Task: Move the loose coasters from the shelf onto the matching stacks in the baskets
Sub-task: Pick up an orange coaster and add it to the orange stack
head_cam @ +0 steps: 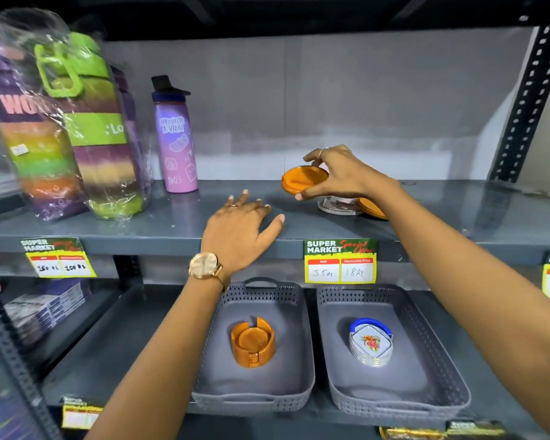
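My right hand point(340, 174) is shut on a round orange wooden coaster point(300, 179), tilted and lifted just above the upper shelf point(140, 223). Beneath that hand lie a white printed coaster point(337, 206) and another orange coaster point(372, 208), loose on the shelf. My left hand point(240, 228) rests flat and open on the shelf's front, holding nothing. On the lower shelf the left grey basket point(254, 398) holds an orange wooden coaster stack in its holder point(252, 342). The right grey basket point(400, 404) holds a white floral coaster stack in a blue holder point(371, 342).
A purple water bottle point(176, 138) and plastic-wrapped striped bottles point(73, 128) stand at the shelf's left. Price tags point(340, 262) hang on the shelf's front edge. A perforated black upright point(531, 100) stands at the right. Boxed goods point(45, 309) lie at the lower left.
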`<state>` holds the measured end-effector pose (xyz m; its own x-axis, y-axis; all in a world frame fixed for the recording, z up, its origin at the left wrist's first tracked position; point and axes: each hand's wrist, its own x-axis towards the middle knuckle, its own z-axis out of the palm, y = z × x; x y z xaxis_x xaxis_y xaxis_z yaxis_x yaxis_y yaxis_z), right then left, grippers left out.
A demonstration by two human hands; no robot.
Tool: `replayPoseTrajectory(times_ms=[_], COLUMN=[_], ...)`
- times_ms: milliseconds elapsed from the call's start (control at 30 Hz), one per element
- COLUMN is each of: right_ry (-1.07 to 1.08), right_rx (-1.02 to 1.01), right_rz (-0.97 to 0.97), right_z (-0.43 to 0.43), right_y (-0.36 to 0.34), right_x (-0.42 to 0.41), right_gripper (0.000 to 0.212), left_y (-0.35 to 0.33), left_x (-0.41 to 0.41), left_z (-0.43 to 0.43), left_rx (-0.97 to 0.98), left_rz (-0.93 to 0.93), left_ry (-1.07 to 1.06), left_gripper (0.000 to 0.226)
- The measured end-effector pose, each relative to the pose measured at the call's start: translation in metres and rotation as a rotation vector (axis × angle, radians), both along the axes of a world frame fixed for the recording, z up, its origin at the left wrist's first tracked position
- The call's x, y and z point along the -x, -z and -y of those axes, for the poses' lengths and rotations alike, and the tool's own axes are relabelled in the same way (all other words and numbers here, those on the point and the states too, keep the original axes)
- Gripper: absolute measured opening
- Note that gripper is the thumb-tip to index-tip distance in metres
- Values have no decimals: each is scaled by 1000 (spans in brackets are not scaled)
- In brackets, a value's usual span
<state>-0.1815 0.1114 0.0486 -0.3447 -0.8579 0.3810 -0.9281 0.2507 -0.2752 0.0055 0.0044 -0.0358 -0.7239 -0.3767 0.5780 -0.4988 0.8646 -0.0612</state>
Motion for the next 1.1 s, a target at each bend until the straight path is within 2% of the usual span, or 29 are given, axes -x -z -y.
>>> replayPoseTrajectory(times_ms=[100, 200, 300, 367, 433, 533, 667, 800, 933, 1100], right_ry=[-100, -148, -268, -348, -385, -412, -290, -135, -122, -146], right_rx=[196, 272, 357, 276, 243, 101, -73, -173, -330, -424], right_rz=[3, 22, 92, 199, 228, 278, 423, 495, 454, 281], right_z=[-31, -59, -90, -100, -113, -110, -77, -29, 20, 67], right_y=[5, 21, 41, 79, 101, 149, 229, 271, 310, 322], right_x=[-31, -58, -81, -102, -114, -125, -113, -89, -80, -77], right_gripper=[82, 80, 76, 74, 72, 69, 65, 64, 76, 71], left_y=[11, 14, 9, 25, 27, 17, 29, 30, 33, 35], left_x=[-2, -7, -15, -20, -18, -10, -11, -7, -4, -1], left_z=[3, 3, 0, -2, -2, -4, -1, 5, 7, 11], left_rx=[101, 130, 243, 192, 295, 333, 386, 395, 403, 439], left_rz=[-76, -122, -234, -189, -285, -367, -377, -446, -502, -543], left_ry=[6, -4, 52, 116, 43, 22, -14, 9, 7, 9], left_gripper=[76, 70, 59, 57, 52, 43, 41, 40, 43, 43])
